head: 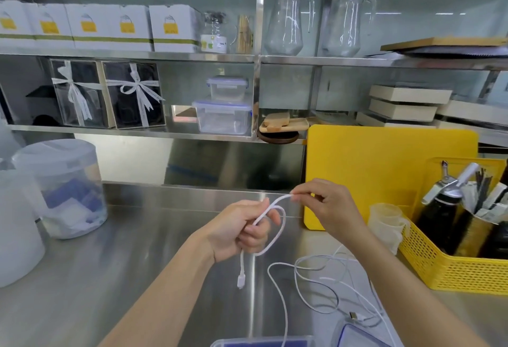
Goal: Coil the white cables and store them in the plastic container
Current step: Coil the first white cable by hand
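Observation:
My left hand (242, 230) grips a white cable (276, 232) above the steel counter, with one loop hanging from my fingers and the cable's plug (241, 280) dangling below. My right hand (327, 206) pinches the same cable at its upper end, just right of the left hand. More white cable (316, 280) lies tangled on the counter under my right forearm. The plastic container (264, 342) shows only its rim at the bottom edge, with its blue-trimmed lid (354, 337) beside it.
A yellow cutting board (384, 170) leans against the back wall. A yellow basket (453, 261) of bottles and tools stands at the right. Large translucent tubs (63, 187) occupy the left. Shelves above hold boxes, glass jugs and lidded containers (224, 115).

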`<state>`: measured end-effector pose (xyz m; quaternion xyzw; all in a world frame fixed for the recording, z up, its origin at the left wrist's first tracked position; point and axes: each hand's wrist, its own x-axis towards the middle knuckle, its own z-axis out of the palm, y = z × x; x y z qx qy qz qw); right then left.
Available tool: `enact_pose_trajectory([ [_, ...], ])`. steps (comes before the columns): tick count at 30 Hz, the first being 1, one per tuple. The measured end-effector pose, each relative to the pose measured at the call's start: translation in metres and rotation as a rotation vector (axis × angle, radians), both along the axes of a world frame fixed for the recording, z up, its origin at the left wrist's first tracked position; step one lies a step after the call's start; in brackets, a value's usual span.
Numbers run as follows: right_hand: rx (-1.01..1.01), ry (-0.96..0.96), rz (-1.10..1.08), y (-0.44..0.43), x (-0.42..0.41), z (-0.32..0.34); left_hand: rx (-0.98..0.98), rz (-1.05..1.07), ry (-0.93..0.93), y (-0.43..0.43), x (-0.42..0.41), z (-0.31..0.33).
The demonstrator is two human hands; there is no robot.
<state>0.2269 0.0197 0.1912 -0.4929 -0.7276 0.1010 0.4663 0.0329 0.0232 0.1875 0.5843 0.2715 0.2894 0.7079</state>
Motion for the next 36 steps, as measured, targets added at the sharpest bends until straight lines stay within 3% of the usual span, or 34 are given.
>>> enact_pose_trajectory([
  [5,-0.167,0.426,-0.005,-0.002,0.014,-0.015,-0.190,0.094,-0.395,0.006,-0.018,0.013],
  [8,-0.204,0.437,-0.032,-0.002,0.023,-0.030,-0.192,0.238,-0.573,0.013,-0.030,0.027],
  [10,-0.229,0.280,-0.069,-0.002,0.020,-0.034,-0.165,0.308,-0.615,0.017,-0.033,0.037],
  [15,-0.427,-0.591,0.002,-0.013,0.000,-0.025,-0.037,0.336,-0.420,0.014,-0.021,0.043],
  [18,-0.498,-0.878,0.166,-0.034,-0.018,-0.004,0.007,0.342,-0.277,0.013,-0.016,0.036],
  [20,-0.394,-0.947,0.248,-0.044,-0.027,0.008,0.022,0.319,-0.173,0.011,-0.013,0.029],
  [22,-0.223,-0.853,0.311,-0.049,-0.030,0.018,0.055,0.263,-0.041,0.005,-0.009,0.024],
  [24,-0.060,-0.634,0.332,-0.048,-0.031,0.026,0.049,0.174,0.050,-0.002,-0.005,0.020],
  [27,0.113,-0.379,0.212,-0.040,-0.031,0.032,0.075,0.061,0.144,-0.007,0.003,0.016],
  [32,-0.075,-0.299,0.000,-0.022,-0.022,0.031,0.019,0.048,0.073,-0.004,0.006,0.013],
  [36,-0.239,-0.130,-0.012,-0.011,-0.001,0.030,0.023,0.022,0.097,-0.003,-0.008,0.022],
])
